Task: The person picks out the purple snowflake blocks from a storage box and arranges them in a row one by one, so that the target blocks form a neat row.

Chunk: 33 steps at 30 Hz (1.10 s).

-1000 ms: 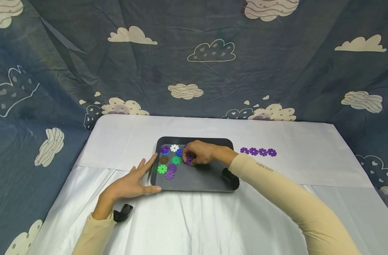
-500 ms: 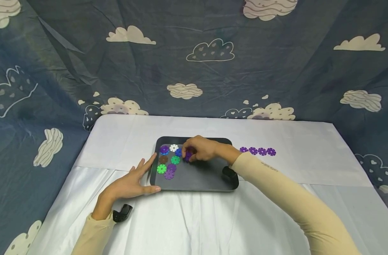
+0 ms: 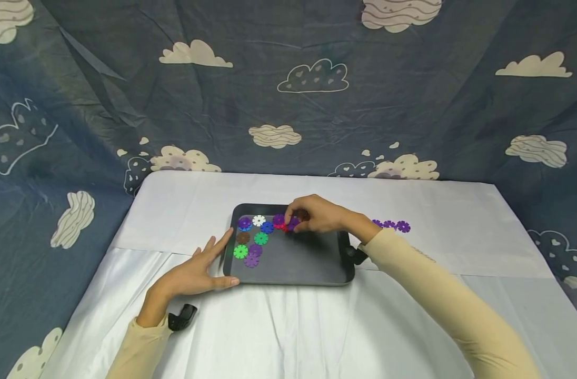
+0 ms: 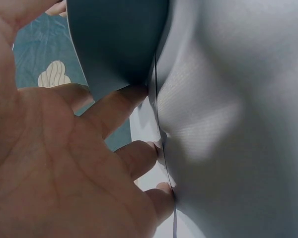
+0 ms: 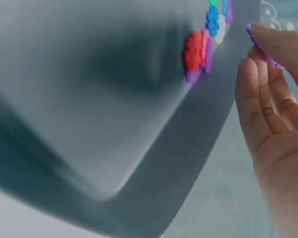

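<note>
My right hand (image 3: 319, 213) is over the far side of a dark grey tray (image 3: 293, 280), pinching a purple notched plastic disc (image 5: 264, 49) between thumb and fingers. Just left of it, a purple disc (image 3: 278, 219) lies over red and pink ones. More notched discs sit in the tray's left part: white (image 3: 258, 220), blue (image 3: 267, 227), brown (image 3: 242, 238), teal green (image 3: 261, 238), bright green (image 3: 240, 251) and light purple (image 3: 251, 260). With fingers spread, my left hand (image 3: 196, 271) touches the tray's left edge; in the left wrist view its fingertips rest along the rim.
Right of the tray, a row of purple discs (image 3: 403, 226) lies on the white cloth (image 3: 459, 231), partly hidden by the right wrist. A dark blue cloud-print curtain (image 3: 312, 121) stands behind the table. Black wrist cameras (image 3: 182, 317) are strapped at both wrists.
My right hand has lifted a purple disc and moved right and away toward the tray's far edge, uncovering red and purple discs. The left hand stays in place.
</note>
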Each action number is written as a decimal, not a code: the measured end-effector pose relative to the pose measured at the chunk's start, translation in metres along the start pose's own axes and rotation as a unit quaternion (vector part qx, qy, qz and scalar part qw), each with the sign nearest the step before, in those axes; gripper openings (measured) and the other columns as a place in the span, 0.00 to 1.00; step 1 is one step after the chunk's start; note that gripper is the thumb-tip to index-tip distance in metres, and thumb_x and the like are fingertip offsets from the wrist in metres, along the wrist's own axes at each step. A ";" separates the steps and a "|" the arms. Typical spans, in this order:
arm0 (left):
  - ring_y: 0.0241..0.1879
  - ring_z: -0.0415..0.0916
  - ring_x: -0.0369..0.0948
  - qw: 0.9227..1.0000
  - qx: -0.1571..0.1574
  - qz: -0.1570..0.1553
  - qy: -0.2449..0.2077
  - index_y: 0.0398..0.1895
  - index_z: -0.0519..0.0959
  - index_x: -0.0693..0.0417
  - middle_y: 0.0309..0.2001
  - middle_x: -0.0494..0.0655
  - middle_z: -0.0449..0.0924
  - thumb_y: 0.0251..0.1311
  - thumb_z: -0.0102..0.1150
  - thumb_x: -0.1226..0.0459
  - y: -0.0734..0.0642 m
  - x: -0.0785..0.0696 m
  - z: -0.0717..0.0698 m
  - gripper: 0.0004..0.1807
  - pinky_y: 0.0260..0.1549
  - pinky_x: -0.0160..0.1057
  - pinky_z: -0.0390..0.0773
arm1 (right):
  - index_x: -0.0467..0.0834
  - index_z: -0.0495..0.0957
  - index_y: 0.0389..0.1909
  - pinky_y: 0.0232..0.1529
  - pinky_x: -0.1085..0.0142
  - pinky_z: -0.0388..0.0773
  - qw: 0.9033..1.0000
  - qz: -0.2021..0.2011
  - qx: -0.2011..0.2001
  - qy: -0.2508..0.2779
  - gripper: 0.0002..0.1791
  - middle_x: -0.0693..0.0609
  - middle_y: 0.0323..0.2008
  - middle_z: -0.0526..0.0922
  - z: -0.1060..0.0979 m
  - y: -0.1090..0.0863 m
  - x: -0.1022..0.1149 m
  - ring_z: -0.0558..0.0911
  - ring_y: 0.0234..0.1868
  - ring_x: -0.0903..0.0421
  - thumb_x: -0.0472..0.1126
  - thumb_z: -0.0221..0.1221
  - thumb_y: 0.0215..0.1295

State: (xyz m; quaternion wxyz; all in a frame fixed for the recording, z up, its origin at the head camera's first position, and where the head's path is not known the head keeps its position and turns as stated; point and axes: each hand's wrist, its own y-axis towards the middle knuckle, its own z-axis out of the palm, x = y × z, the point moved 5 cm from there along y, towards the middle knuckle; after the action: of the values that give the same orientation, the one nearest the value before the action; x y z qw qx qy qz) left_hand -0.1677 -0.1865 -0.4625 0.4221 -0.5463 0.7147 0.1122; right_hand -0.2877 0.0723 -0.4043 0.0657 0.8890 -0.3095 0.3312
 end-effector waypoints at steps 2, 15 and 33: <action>0.77 0.29 0.68 1.000 0.000 0.000 0.000 0.82 0.37 0.31 0.80 0.65 0.35 0.53 0.71 0.40 0.000 0.000 0.000 0.62 0.70 0.73 0.35 | 0.43 0.84 0.42 0.38 0.66 0.75 1.000 0.005 -0.011 0.007 0.11 0.49 0.38 0.83 -0.006 -0.006 -0.003 0.74 0.34 0.58 0.31 0.69 0.59; 0.78 0.29 0.64 1.000 -0.001 0.005 0.001 0.82 0.37 0.31 0.80 0.64 0.37 0.52 0.71 0.40 0.000 -0.001 0.000 0.62 0.71 0.72 0.34 | 0.46 0.84 0.45 0.45 0.62 0.82 0.987 0.061 -0.114 0.096 0.09 0.49 0.44 0.86 -0.043 -0.045 -0.025 0.84 0.41 0.52 0.36 0.66 0.65; 0.78 0.28 0.63 1.000 0.000 0.003 -0.002 0.82 0.37 0.30 0.80 0.63 0.36 0.53 0.70 0.40 0.000 0.000 0.001 0.62 0.71 0.71 0.34 | 0.48 0.83 0.52 0.42 0.69 0.81 0.952 0.154 -0.230 0.129 0.12 0.47 0.49 0.85 -0.064 -0.132 -0.071 0.85 0.42 0.57 0.43 0.64 0.68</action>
State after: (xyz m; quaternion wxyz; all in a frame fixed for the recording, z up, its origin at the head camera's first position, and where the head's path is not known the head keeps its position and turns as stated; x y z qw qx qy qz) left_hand -0.1672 -0.1860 -0.4626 0.4234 -0.5437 0.7156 0.1142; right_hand -0.2865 0.2340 -0.3875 0.2557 0.7413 -0.4988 0.3691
